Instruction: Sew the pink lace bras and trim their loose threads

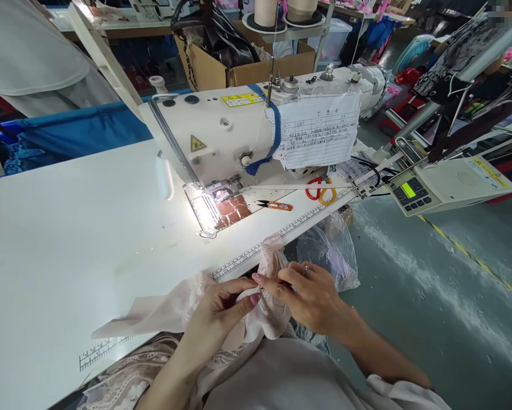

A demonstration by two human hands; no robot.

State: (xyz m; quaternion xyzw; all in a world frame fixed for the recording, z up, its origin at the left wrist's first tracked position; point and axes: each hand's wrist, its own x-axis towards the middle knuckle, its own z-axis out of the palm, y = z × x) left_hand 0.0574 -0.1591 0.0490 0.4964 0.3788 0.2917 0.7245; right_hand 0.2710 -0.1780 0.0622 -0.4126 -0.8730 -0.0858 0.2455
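Observation:
Pale pink lace-trimmed fabric (162,307) drapes over the table's front edge and down across my lap. My left hand (221,310) pinches a fold of it between thumb and fingers. Close against it, my right hand (309,293), with a ring on one finger, has its fingers closed on the lace part of the same fabric. The fingertips of both hands nearly meet; what lies right between them is partly hidden. Beyond them stands a white sewing machine (221,131), its lit needle area (215,205) apart from the fabric.
Orange thread snips (277,205) and scissors with red and yellow handles (327,193) lie by the machine. Measuring tape (290,225) runs along the front edge. A control box (447,185) juts out right. A plastic bag (330,250) hangs below the edge. People stand behind.

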